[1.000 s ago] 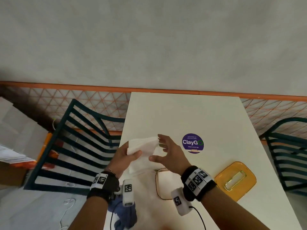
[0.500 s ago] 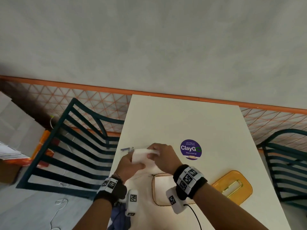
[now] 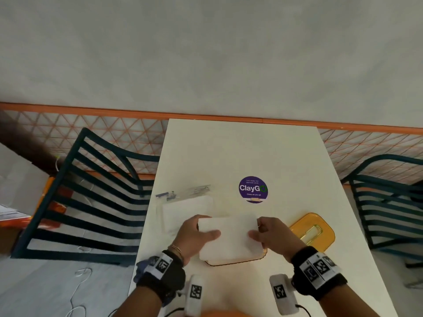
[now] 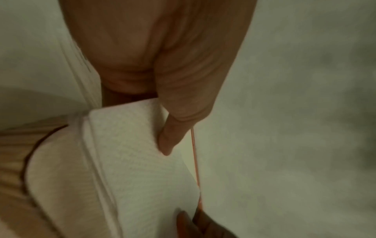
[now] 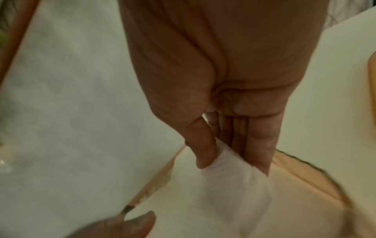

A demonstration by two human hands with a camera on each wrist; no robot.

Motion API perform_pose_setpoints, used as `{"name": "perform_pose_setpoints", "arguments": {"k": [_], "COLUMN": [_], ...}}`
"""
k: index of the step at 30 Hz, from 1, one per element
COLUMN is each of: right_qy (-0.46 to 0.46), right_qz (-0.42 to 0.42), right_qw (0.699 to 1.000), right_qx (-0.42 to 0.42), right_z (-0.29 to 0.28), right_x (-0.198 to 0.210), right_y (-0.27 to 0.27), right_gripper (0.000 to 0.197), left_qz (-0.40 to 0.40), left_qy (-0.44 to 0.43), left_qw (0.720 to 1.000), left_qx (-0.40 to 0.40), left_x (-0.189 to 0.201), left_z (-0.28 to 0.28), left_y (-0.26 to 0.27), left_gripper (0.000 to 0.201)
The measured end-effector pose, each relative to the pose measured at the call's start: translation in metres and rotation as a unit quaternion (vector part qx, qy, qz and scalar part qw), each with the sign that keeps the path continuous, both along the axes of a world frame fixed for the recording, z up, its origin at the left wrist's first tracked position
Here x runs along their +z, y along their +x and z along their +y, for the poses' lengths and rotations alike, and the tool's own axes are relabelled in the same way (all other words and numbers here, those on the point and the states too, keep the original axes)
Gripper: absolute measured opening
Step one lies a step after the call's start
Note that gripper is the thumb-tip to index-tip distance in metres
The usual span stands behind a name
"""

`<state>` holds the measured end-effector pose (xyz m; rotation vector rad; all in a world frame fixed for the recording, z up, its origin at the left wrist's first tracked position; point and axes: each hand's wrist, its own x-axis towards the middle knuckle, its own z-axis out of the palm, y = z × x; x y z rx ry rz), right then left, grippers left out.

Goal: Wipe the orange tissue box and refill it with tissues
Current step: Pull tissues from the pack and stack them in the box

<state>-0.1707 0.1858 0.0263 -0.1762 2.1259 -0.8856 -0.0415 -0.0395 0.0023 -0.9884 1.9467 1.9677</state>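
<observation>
A white tissue stack (image 3: 231, 236) is held flat over the open orange box base (image 3: 235, 261) near the table's front edge. My left hand (image 3: 199, 234) grips its left end, thumb on top. My right hand (image 3: 267, 234) pinches its right end. In the left wrist view the thumb presses on the tissue stack (image 4: 132, 153) and the fingers are hidden under it. In the right wrist view my right hand (image 5: 230, 159) has thumb and fingers closed on the stack's edge (image 5: 223, 185), with the box wall (image 5: 305, 173) below. The orange lid (image 3: 313, 232) lies to the right.
A clear plastic pack with more tissues (image 3: 187, 209) lies on the white table (image 3: 240, 152), left of my hands. A purple round sticker (image 3: 253, 189) is on the tabletop. A blue cloth (image 3: 142, 271) sits at the left table edge. Dark green chairs (image 3: 91, 202) flank the table.
Both hands have drawn the tissue stack away from the plastic pack toward me and to the right, and turned it flat over the box base. The pack stays on the table.
</observation>
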Motion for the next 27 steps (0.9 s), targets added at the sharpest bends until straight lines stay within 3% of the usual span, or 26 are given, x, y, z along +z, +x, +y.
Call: {"name": "perform_pose_setpoints", "arguments": {"k": [5,11,14,17,20,23,25,27], "right_qy": [0.123,0.171,0.196,0.225,0.242,0.238,0.237,0.24], "right_qz": [0.116,0.155,0.163,0.186,0.244,0.276,0.279,0.284], "right_qw": [0.984,0.97,0.962,0.95,0.933,0.922,0.916,0.909], "right_qx": [0.048,0.078,0.097,0.109,0.105,0.133,0.167,0.189], "right_z": [-0.002,-0.012,-0.017,-0.02,-0.018,-0.015,-0.016,-0.017], "right_x": [-0.017,-0.017,-0.018,-0.015,-0.009,-0.012,-0.018,-0.025], "right_y": [0.007,0.009,0.009,0.01,0.01,0.013,0.016,0.02], "right_gripper": [0.021,0.019,0.028,0.04,0.032,0.025,0.027,0.031], "left_qz": [-0.041,-0.051,-0.071,-0.076,-0.057,-0.009,0.022,0.015], "left_qy": [-0.184,-0.26,-0.322,-0.38,-0.442,-0.461,-0.445,-0.443], "left_qw": [0.979,0.957,0.934,0.909,0.878,0.859,0.85,0.823], "left_qx": [-0.074,-0.116,-0.139,-0.153,-0.174,-0.223,-0.282,-0.356], "left_x": [-0.003,-0.003,-0.001,0.004,0.012,0.012,0.009,0.003], "left_z": [0.021,0.036,0.041,0.044,0.043,0.046,0.05,0.052], "left_y": [-0.001,-0.002,-0.003,-0.004,-0.004,-0.007,-0.012,-0.016], "left_gripper": [0.061,0.065,0.067,0.057,0.04,0.032,0.034,0.041]}}
